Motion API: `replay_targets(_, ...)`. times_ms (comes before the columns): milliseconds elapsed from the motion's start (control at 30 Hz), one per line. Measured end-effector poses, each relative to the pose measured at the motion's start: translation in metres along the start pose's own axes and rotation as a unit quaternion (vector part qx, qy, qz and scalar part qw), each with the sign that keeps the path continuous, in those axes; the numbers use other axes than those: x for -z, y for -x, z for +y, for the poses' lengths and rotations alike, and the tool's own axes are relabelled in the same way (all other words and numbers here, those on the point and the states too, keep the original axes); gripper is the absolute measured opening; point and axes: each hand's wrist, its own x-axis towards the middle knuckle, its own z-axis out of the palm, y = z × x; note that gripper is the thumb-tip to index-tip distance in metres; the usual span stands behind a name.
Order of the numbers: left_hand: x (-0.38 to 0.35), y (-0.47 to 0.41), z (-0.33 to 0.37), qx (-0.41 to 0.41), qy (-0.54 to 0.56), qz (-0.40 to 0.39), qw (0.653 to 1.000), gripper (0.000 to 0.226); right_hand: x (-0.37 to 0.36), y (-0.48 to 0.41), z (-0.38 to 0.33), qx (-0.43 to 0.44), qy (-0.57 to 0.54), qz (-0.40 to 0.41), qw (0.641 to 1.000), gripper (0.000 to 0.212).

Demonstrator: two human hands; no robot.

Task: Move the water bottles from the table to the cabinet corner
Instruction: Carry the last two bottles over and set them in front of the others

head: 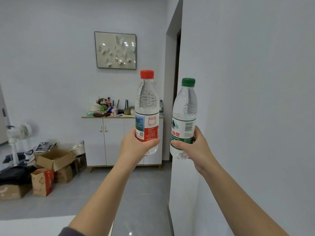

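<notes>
With both arms stretched forward, left hand (136, 143) grips red-capped bottle (147, 109) upright; right hand (196, 147) grips green-capped bottle (185, 116), tilted slightly.

framed picture (115, 50) on wall | fan (20, 132) | cardboard boxes (54, 159) on floor

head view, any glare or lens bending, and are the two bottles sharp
Head view: ceiling-light glare spots the framed picture and floor; wide-angle bending curves the wall edge; red-capped bottle and green-capped bottle stay sharp, labels readable.
</notes>
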Motion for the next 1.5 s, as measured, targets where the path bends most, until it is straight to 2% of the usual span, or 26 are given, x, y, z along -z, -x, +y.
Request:
replay_targets(200,-0.007,-0.034,-0.013,0.005,0.003,0.004,1.000,0.047,-0.014,-0.034,0.016,-0.007,-0.014,0.004,1.000,0.066)
replay_targets(467,-0.021,-0.108,-0.061,0.007,-0.027,0.017,0.999,0.049,-0.029,-0.119,0.069,-0.013,-0.033,-0.002,0.999,0.064)
replay_targets(667,-0.036,-0.197,-0.105,0.023,-0.022,0.030,0.999,0.058,-0.040,-0.214,0.115,-0.018,-0.031,0.003,0.999,0.069)
replay_targets(900,-0.053,-0.305,-0.146,0.020,-0.015,0.037,0.999,0.054,-0.063,-0.325,0.155,-0.009,-0.041,0.006,0.999,0.075)
replay_targets(1167,-0.068,-0.399,-0.201,0.048,-0.003,0.050,0.998,0.055,-0.088,-0.419,0.198,-0.006,-0.057,0.011,0.998,0.068)
replay_targets(1333,-0.075,-0.468,-0.235,0.051,-0.001,0.040,0.998,0.045,-0.105,-0.476,0.232,-0.012,-0.055,0.023,0.998,0.068)
replay_targets(1500,-0.075,-0.541,-0.273,0.040,-0.004,0.026,0.999,0.050,-0.123,-0.544,0.263,-0.009,-0.030,0.034,0.999,0.067)
